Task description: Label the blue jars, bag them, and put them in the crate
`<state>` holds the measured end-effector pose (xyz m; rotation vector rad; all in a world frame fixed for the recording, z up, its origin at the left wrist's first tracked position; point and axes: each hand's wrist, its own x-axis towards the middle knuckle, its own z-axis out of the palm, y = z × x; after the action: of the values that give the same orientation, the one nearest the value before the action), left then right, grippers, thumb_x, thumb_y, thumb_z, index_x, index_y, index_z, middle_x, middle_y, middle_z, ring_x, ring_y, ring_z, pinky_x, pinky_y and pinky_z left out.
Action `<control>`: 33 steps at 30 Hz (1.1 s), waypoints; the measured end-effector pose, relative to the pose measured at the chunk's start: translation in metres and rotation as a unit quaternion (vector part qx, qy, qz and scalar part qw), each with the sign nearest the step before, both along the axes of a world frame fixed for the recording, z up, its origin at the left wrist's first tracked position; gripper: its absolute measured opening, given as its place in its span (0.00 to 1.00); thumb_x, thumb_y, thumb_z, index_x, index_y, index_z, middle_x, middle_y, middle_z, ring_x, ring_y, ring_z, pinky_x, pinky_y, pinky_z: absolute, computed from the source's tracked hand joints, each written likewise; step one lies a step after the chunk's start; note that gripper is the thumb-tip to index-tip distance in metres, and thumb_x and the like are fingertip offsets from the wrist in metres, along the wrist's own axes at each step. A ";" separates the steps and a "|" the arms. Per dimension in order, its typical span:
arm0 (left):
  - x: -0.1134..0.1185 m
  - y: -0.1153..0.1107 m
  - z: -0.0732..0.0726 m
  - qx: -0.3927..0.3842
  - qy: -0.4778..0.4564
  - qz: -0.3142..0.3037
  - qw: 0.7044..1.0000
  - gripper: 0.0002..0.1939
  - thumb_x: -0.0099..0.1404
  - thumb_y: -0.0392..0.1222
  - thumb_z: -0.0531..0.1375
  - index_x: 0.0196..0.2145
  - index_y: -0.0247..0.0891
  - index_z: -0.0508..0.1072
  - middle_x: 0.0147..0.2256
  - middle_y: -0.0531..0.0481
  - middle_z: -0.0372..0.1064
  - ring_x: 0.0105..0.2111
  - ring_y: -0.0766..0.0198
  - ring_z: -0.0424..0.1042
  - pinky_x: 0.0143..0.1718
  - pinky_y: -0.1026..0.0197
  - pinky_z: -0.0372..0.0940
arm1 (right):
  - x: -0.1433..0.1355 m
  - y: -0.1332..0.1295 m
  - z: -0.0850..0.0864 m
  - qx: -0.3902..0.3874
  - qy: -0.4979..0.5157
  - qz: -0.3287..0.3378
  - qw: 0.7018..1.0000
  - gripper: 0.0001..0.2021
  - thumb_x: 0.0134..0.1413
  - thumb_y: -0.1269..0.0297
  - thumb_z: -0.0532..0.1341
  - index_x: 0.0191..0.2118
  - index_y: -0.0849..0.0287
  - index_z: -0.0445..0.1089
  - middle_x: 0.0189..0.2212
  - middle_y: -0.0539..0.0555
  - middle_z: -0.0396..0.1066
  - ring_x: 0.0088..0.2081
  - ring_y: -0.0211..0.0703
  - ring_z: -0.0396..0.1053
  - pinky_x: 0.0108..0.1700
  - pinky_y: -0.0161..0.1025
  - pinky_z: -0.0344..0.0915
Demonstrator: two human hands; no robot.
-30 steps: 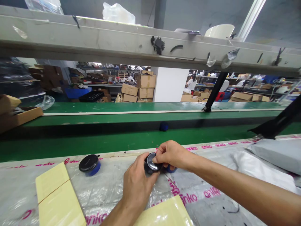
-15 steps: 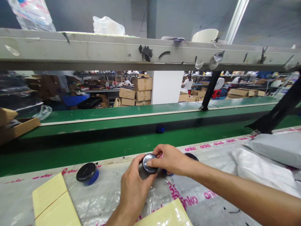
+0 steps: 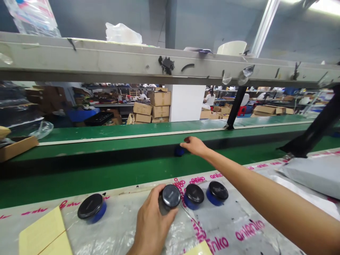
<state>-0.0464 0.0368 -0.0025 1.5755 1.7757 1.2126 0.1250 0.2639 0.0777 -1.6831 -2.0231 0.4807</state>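
The head view is showing the left hand (image 3: 152,221) pinching a black-lidded container (image 3: 171,197) between thumb and fingers above the plastic-covered table (image 3: 106,226), beside two lidded blue tubs (image 3: 194,197). The right hand (image 3: 195,145) is reaching over the green conveyor (image 3: 143,164), fingers slightly curled, right beside a small blue object (image 3: 179,151); whether they are touching, one cannot tell.

We hold one round pot (image 3: 171,197) near the far edge of the worktop (image 3: 111,230), its glossy black lid facing up and tilted toward us, a small faint marking on top, its dark side partly covered. Beyond that edge, a small dark-blue piece (image 3: 179,151) sits low against the green channel's (image 3: 119,173) shadowed far side, its details too dim for us to read.
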 end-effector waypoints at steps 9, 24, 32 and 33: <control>0.009 0.007 -0.017 0.027 0.028 0.005 0.999 0.28 0.47 0.32 0.63 0.49 0.44 0.73 0.48 0.47 0.76 0.49 0.48 0.73 0.54 0.44 0.64 | -0.023 0.052 -0.062 -0.038 0.028 0.031 0.998 0.36 0.46 0.56 0.72 0.60 0.63 0.67 0.57 0.65 0.70 0.60 0.58 0.66 0.57 0.42 0.63; 0.006 0.006 -0.024 0.044 0.106 0.003 0.993 0.27 0.58 0.45 0.62 0.56 0.46 0.68 0.53 0.47 0.73 0.53 0.47 0.71 0.56 0.44 0.63 | 0.098 -0.064 0.011 -0.141 0.373 0.097 0.912 0.22 0.62 0.50 0.58 0.55 0.61 0.66 0.49 0.62 0.72 0.44 0.49 0.75 0.37 0.42 0.76; 0.005 0.007 -0.020 0.037 0.151 -0.011 0.988 0.27 0.63 0.54 0.58 0.58 0.45 0.66 0.54 0.46 0.72 0.54 0.47 0.71 0.56 0.46 0.66 | 0.172 -0.095 0.010 -0.082 -0.073 -0.013 0.994 0.36 0.36 0.45 0.73 0.52 0.60 0.69 0.40 0.59 0.76 0.41 0.55 0.73 0.39 0.42 0.67; 0.005 0.008 -0.020 0.031 0.157 -0.016 0.987 0.27 0.62 0.54 0.58 0.58 0.45 0.66 0.54 0.46 0.72 0.54 0.47 0.71 0.55 0.46 0.66 | 0.175 -0.098 0.010 -0.077 -0.131 -0.005 0.988 0.35 0.36 0.45 0.73 0.50 0.58 0.71 0.39 0.58 0.77 0.41 0.57 0.74 0.39 0.44 0.66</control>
<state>-0.0417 0.0444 -0.0224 1.9111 1.9076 1.0596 0.2997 0.1659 0.0873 -1.9365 -2.2087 0.4398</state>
